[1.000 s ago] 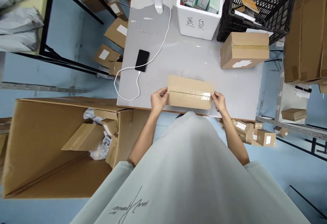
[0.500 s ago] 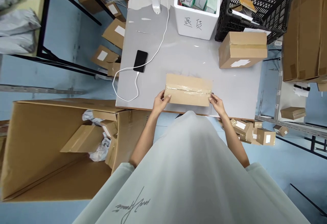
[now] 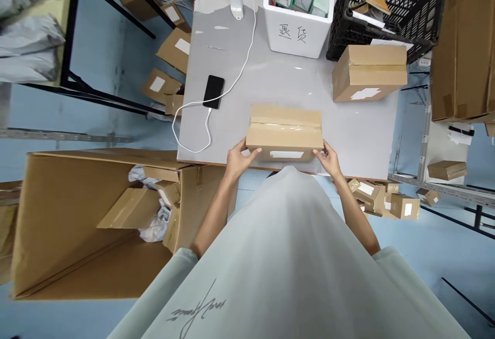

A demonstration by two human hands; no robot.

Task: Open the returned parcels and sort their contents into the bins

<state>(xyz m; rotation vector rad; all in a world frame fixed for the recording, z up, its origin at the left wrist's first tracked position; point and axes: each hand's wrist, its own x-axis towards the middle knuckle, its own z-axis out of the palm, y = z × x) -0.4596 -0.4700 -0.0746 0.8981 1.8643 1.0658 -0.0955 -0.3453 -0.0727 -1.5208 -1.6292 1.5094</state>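
A taped cardboard box is between my two hands at the front edge of the grey table. Its near side carries a white label, and clear tape runs along its top. My left hand grips the box's left end, thumb on the near face. At the right end, my right hand holds the near corner the same way. Fingertips behind the box are hidden. Whether its underside touches the table I cannot tell.
A black phone on a white cable lies left. Behind stand a white bin of green cartons, a black crate and another taped box. A large open carton stands at lower left; parcels lie on the floor at right.
The box has tipped back, so its near side with the white label now shows. Both hands stay on its ends; the left has shifted slightly outward and lower.
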